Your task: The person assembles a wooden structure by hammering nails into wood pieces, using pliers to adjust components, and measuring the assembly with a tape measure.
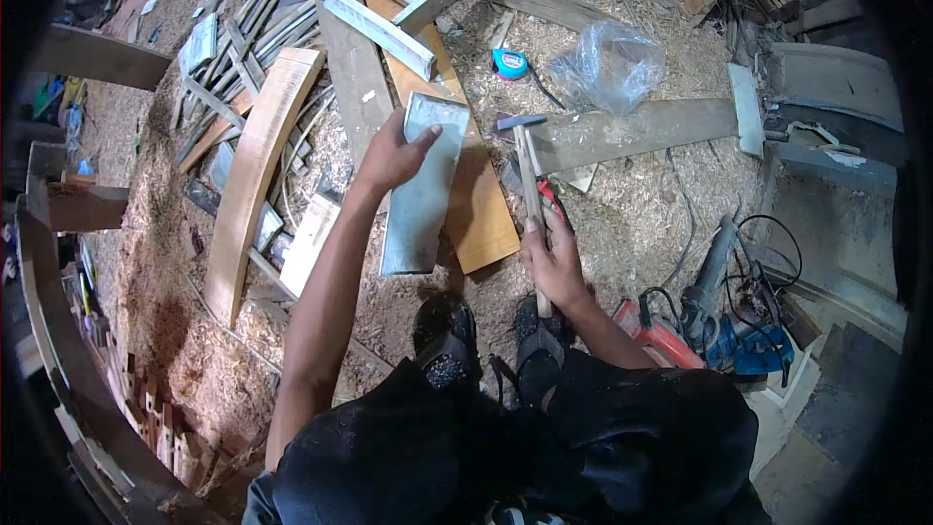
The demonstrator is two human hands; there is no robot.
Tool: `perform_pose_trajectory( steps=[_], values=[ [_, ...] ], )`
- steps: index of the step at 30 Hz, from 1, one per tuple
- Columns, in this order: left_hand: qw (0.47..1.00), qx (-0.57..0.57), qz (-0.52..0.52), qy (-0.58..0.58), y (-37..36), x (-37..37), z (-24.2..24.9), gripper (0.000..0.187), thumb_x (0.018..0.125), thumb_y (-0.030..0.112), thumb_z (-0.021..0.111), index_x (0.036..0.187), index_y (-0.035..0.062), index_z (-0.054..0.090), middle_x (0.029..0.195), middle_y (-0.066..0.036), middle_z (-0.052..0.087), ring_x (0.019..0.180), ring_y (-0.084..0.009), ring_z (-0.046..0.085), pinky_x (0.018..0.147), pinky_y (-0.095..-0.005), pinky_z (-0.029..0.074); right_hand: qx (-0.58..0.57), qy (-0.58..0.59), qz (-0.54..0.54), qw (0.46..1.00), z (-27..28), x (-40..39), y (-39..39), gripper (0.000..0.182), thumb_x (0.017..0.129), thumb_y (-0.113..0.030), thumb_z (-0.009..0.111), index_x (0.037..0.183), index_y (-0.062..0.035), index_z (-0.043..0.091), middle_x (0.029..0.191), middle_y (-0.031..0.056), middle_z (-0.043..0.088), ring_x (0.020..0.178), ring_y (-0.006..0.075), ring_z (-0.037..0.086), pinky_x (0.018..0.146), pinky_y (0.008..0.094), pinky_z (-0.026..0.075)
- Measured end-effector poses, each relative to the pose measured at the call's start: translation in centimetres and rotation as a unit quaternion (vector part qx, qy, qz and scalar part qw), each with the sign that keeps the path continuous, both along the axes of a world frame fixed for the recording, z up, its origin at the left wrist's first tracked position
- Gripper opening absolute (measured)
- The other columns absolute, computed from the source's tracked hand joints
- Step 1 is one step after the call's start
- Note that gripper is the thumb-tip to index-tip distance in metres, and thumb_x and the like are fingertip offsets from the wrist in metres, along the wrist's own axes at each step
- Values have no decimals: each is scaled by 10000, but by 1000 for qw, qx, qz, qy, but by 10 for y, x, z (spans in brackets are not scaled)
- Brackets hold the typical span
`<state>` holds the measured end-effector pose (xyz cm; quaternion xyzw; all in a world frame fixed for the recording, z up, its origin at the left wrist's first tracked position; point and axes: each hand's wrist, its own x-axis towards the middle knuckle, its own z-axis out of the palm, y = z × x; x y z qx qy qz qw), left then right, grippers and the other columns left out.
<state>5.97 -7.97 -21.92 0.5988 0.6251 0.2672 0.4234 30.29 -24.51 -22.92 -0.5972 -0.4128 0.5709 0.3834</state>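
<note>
My left hand (pixel 393 154) grips a short, pale grey-painted board (pixel 424 199) near its far end, thumb on the face and fingers at its left edge. In my right hand (pixel 556 258) is a hammer (pixel 532 170), held by its wooden handle with the small metal head pointing away from me. A red and black tool handle (pixel 552 196) shows beside the hammer handle, just above my right fingers; its kind cannot be made out. Beneath the grey board lies an orange-brown plank (pixel 483 209) on the sawdust-covered ground.
A curved wooden piece (pixel 260 175) and a pile of thin sticks (pixel 267 39) lie to the left. Farther off are a joined wooden frame (pixel 408 15), a blue tape measure (pixel 509 64) and a clear plastic bag (pixel 612 66). Corded power tools (pixel 714 301) lie at right.
</note>
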Motion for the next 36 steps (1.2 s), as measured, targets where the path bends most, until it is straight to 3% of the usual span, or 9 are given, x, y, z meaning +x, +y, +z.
perform_pose_trajectory(
  steps=[3, 15, 19, 20, 22, 26, 31, 33, 36],
  values=[
    [993, -112, -10, -21, -24, 7, 15, 484, 959, 418, 649, 1073, -52, 664, 893, -84, 687, 787, -123, 599, 731, -324, 499, -21, 53, -18, 998, 18, -9, 1, 283, 1049, -222, 484, 1215, 4, 515, 705, -11, 521, 553, 64, 480, 490, 255, 405],
    [747, -527, 10, -405, -83, 24, 5, 426, 983, 404, 582, 1103, 2, 661, 799, -92, 698, 619, -175, 668, 505, -319, 554, 68, -42, -8, 997, -8, 19, -11, 344, 964, -231, 663, 1187, 9, 556, 914, 44, 611, 796, 112, 568, 721, 280, 483],
    [746, -527, 37, -405, -96, 39, 14, 380, 989, 364, 579, 1089, 9, 668, 801, -86, 703, 526, -160, 640, 418, -295, 522, 201, -42, -31, 978, 1, 4, 28, 463, 885, -235, 772, 1204, -3, 530, 1038, 56, 634, 854, 145, 597, 790, 289, 499],
    [756, -514, 38, -403, -99, 37, -6, 394, 992, 351, 580, 1147, -4, 651, 790, -74, 697, 547, -139, 637, 443, -261, 535, 25, 87, 12, 996, 33, 14, 37, 520, 844, -220, 811, 1215, -5, 516, 1070, 61, 638, 814, 121, 605, 715, 257, 511],
    [731, -439, -128, -507, -97, 14, -31, 431, 1001, 340, 561, 1229, -22, 607, 846, -122, 692, 621, -138, 652, 482, -240, 549, 98, 209, 10, 973, 13, 17, 48, 450, 850, -147, 797, 1191, -26, 531, 1050, 43, 642, 643, 49, 555, 485, 199, 420],
    [489, -538, -50, -685, -80, -2, -71, 686, 1038, 372, 415, 1479, -114, 217, 1345, -386, 422, 919, -364, 665, 650, -368, 645, 40, 230, 25, 972, 18, 10, 62, 330, 859, -75, 774, 1111, -34, 566, 858, 3, 645, 517, 34, 499, 413, 197, 370],
    [588, -290, 80, -751, -87, -27, -27, 696, 1033, 402, 385, 1419, -171, 294, 1406, -420, 379, 1289, -501, 470, 924, -528, 578, 117, 200, -66, 971, 27, -14, 74, 265, 873, -64, 761, 1069, -40, 585, 739, -20, 592, 519, 29, 482, 437, 197, 371],
    [554, -158, 367, -730, -94, -53, -41, 658, 1044, 432, 318, 1379, -133, 341, 1287, -319, 536, 1140, -432, 600, 988, -502, 553, 160, 181, -90, 966, 15, -23, 77, 254, 874, -59, 761, 1060, -45, 588, 758, -16, 599, 546, 32, 490, 470, 188, 380],
    [770, 133, 488, -388, -79, -46, -1, 637, 1020, 468, 412, 1408, -32, 350, 1308, -221, 505, 1309, -340, 456, 1125, -472, 359, 218, 43, -94, 971, -26, -42, 72, 287, 859, -144, 795, 1021, -27, 589, 803, 11, 619, 645, 93, 545, 612, 245, 459]
  ],
)
